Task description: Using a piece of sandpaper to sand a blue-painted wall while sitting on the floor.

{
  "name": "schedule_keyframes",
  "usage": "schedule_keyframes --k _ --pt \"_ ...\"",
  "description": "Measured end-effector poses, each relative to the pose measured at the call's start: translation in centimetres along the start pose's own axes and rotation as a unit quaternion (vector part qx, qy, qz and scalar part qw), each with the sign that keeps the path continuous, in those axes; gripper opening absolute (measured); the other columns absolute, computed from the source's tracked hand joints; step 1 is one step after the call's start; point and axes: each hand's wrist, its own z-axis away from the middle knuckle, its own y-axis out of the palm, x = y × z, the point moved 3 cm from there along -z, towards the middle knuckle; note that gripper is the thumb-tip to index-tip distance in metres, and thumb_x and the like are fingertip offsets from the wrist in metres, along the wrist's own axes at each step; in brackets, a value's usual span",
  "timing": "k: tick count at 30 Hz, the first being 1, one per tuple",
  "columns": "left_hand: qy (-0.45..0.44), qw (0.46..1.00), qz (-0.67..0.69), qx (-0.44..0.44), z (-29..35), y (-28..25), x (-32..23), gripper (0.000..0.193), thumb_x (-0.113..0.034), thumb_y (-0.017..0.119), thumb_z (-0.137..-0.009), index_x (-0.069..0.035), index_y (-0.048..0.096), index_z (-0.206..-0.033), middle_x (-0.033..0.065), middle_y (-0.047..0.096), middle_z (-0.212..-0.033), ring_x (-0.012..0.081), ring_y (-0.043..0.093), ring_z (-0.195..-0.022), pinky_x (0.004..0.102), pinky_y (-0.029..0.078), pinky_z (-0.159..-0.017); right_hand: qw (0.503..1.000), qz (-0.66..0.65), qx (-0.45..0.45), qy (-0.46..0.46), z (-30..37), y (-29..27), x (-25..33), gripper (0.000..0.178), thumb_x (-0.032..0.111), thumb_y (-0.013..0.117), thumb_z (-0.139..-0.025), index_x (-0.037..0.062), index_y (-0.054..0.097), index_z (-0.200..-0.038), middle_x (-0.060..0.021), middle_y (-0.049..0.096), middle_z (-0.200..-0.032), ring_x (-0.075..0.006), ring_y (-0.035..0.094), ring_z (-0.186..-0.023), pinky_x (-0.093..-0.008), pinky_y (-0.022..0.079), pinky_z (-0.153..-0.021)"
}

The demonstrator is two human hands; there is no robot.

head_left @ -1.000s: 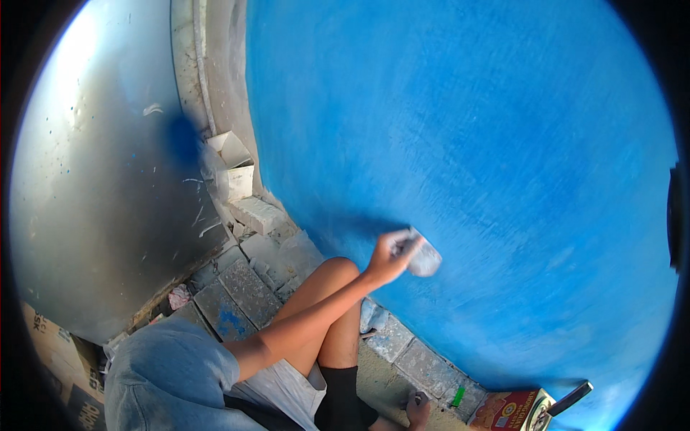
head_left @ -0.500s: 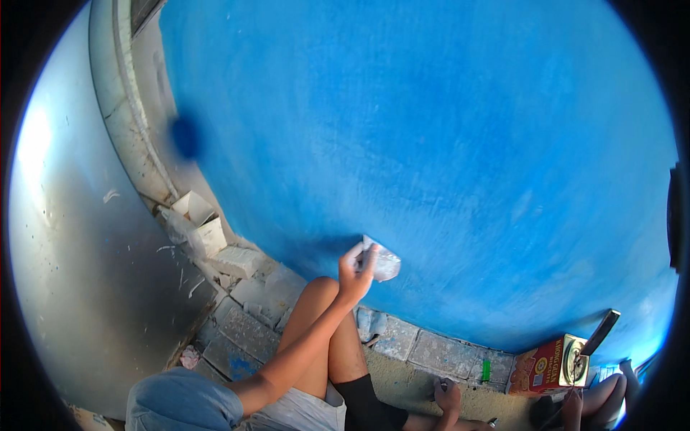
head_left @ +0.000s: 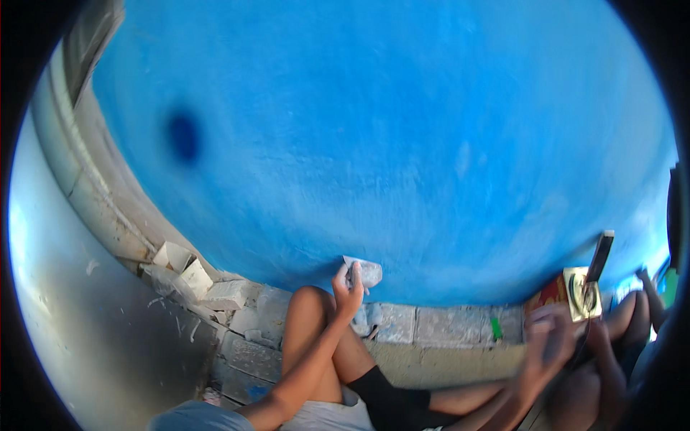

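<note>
My left hand [head_left: 348, 286], at the end of a blue sleeve, grips a small flat whitish scraper [head_left: 369, 273] by its edge. The piece is at the lower part of the blue wall [head_left: 374, 158], smeared with pale stuff; whether it touches the wall is unclear. On the right, my right hand [head_left: 548, 348] is blurred by motion, beside a red and gold tin [head_left: 579, 293]. Its fingers cannot be made out, nor anything in them. A dark-handled tool [head_left: 601, 257] sticks up from the tin's top and leans toward the wall.
Another person's arm [head_left: 605, 366] and bent knees are close by the tin. A white open box [head_left: 188, 271] and rubble stand at the wall's left end, beside a metal panel [head_left: 93, 323]. Grey blocks [head_left: 438, 325] line the wall's foot, with a green strip [head_left: 496, 329] on them.
The view has shifted. My right hand has risen from low beside my leg toward the tin. My left hand still holds the scraper at the wall, slightly lower and to the left in view.
</note>
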Motion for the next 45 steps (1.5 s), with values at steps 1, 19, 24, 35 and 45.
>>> schedule_keyframes --k 1,19,24,35,45 --pt "0.013 1.000 0.010 -0.007 0.1 0.0 0.1 0.023 -0.017 0.057 -0.105 0.002 0.064 -0.095 0.0023 0.061 -0.070 0.0074 0.053 -0.049 0.0260 0.044 -0.041 0.994 -0.057 -0.092 -0.021 -1.1 -1.7 3.1 0.031 0.025 0.059 -0.095 -0.0010 0.052 -0.111 -0.0077 0.053 -0.089 -0.0167 0.052 -0.081 -0.0291 0.043 -0.082" --pt "0.009 1.000 0.014 0.000 -0.4 -0.1 1.1 0.029 -0.023 0.056 -0.106 0.004 0.063 -0.096 0.0047 0.062 -0.070 0.0105 0.054 -0.047 0.0260 0.042 -0.039 0.828 -0.435 -0.144 -0.323 -5.3 -0.8 18.4 0.049 0.038 0.050 -0.101 -0.0005 0.039 -0.129 -0.0141 0.051 -0.102 -0.0208 0.055 -0.089 -0.0313 0.049 -0.079" --pt "0.004 1.000 0.015 -0.009 -0.4 -0.2 0.8 0.029 -0.022 0.055 -0.106 0.004 0.063 -0.095 0.0041 0.060 -0.069 0.0096 0.052 -0.046 0.0265 0.041 -0.038 0.819 -0.445 -0.132 -0.336 -5.7 -0.2 19.2 0.054 0.041 0.048 -0.102 -0.0003 0.036 -0.134 -0.0159 0.051 -0.106 -0.0220 0.056 -0.091 -0.0320 0.050 -0.078" --pt "-0.061 0.997 0.004 -0.050 0.1 -0.7 2.3 0.029 -0.023 0.058 -0.105 0.003 0.063 -0.096 0.0041 0.060 -0.074 0.0090 0.052 -0.050 0.0263 0.042 -0.040 0.812 -0.439 -0.125 -0.363 -6.4 -0.1 20.9 0.064 0.049 0.043 -0.105 0.0000 0.028 -0.145 -0.0198 0.050 -0.114 -0.0245 0.058 -0.096 -0.0333 0.054 -0.076" --pt "-0.029 0.999 0.003 -0.035 -0.2 -1.2 0.2 0.034 -0.028 0.056 -0.106 0.002 0.061 -0.090 0.0024 0.054 -0.070 0.0085 0.049 -0.049 0.0269 0.041 -0.040 0.957 -0.061 -0.141 -0.245 -5.8 5.2 7.0 0.037 0.008 0.057 -0.097 0.0040 0.040 -0.130 -0.0132 0.052 -0.112 -0.0174 0.053 -0.094 -0.0268 0.048 -0.070"
